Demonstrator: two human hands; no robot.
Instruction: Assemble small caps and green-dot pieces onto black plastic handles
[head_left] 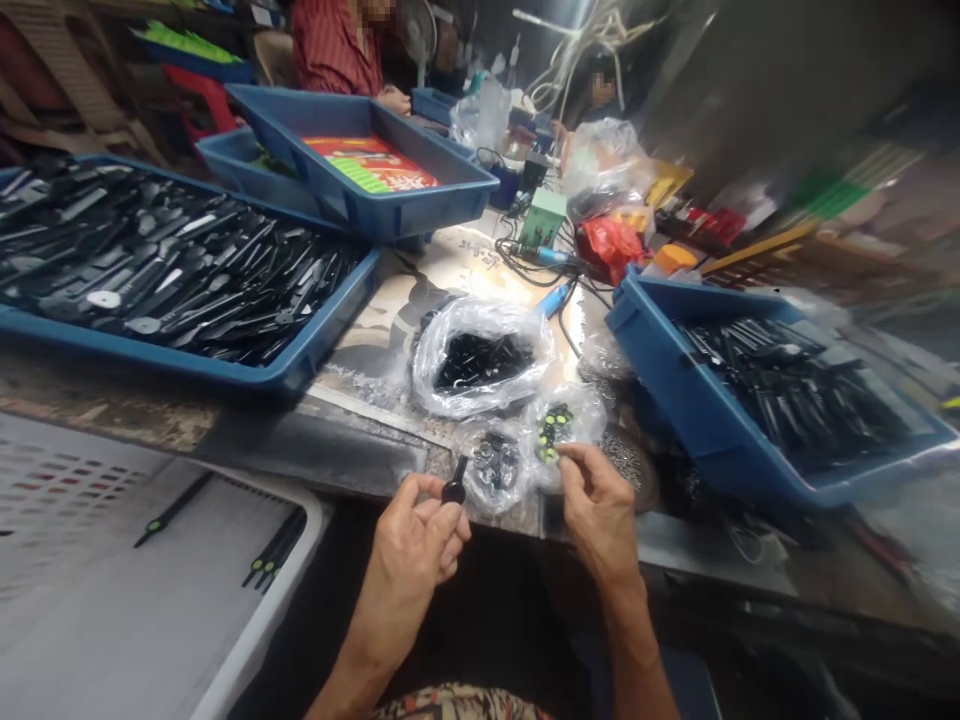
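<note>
My left hand (420, 530) is closed around a small black part with a round disc end (454, 490), its thin stem pointing up. At the front edge of the bench, the fingertips of my right hand (600, 495) are pinched together at a small plastic bag of black and yellow-green round pieces (555, 430); what they hold, if anything, is too small to make out. Between the hands lies an open bag of small dark flat pieces (495, 462). Behind it stands a larger clear plastic bag (424, 375) filled with small black parts.
A blue tray (247, 375) of long black parts is on the left, another blue tray (652, 340) on the right. Stacked blue trays (420, 210) stand behind. A white basket (247, 640) holds several finished-looking black pieces. A green box (544, 218) has cables. A person (334, 50) sits beyond.
</note>
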